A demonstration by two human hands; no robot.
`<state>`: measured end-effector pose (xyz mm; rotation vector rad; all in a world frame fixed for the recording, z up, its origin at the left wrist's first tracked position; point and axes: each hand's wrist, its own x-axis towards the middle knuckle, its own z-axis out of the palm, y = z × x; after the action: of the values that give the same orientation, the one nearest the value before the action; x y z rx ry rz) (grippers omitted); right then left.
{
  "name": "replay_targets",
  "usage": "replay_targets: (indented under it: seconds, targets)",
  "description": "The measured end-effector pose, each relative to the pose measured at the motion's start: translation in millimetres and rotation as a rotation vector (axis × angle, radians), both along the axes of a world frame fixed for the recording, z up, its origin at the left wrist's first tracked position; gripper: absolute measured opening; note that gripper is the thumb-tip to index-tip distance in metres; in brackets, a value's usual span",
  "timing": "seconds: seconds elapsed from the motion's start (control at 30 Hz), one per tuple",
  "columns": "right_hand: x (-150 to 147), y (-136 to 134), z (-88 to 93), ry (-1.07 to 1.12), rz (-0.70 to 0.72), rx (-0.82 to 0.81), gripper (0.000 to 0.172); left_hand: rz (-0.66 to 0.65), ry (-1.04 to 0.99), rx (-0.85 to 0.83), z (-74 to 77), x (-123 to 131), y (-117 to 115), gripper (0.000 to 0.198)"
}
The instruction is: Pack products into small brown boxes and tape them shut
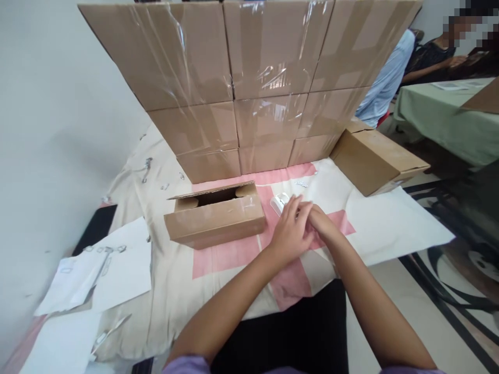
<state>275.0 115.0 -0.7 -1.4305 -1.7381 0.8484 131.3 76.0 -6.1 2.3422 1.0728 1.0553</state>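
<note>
My left hand (290, 231) and my right hand (316, 218) meet over the table, just right of the small open cardboard box (220, 221). The fingers of my left hand are stretched out, slightly apart, and cross in front of my right hand. Most of my right hand's fingers are hidden behind them, so their pose does not show. Just beyond my left fingertips lies a small white rounded object (278, 203), partly covered by the hand; its kind is unclear. I see nothing held in my left hand.
A wall of taped cardboard boxes (268, 67) stands across the table's back. Another carton (380, 161) sits at the right edge. White papers (122, 259) and small metallic bits (147, 165) lie on the left. Other people are beyond, near a green-covered table (440, 111).
</note>
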Motion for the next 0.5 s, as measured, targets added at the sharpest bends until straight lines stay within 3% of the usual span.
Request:
replay_targets:
  seconds: [0.17, 0.3, 0.5]
  targets:
    - [-17.9, 0.0, 2.0, 0.186, -0.15, -0.252, 0.024, 0.178, -0.049, -0.136, -29.0, -3.1, 36.6, 0.099]
    - [-29.2, -1.3, 0.2, 0.186, -0.248, -0.278, 0.024, 0.25, -0.071, -0.127, -42.0, -7.7, 42.0, 0.093]
    - [-27.9, -3.8, 5.5, 0.207, -0.267, -0.319, 0.025, 0.294, -0.092, -0.01, -48.2, -2.2, 42.8, 0.094]
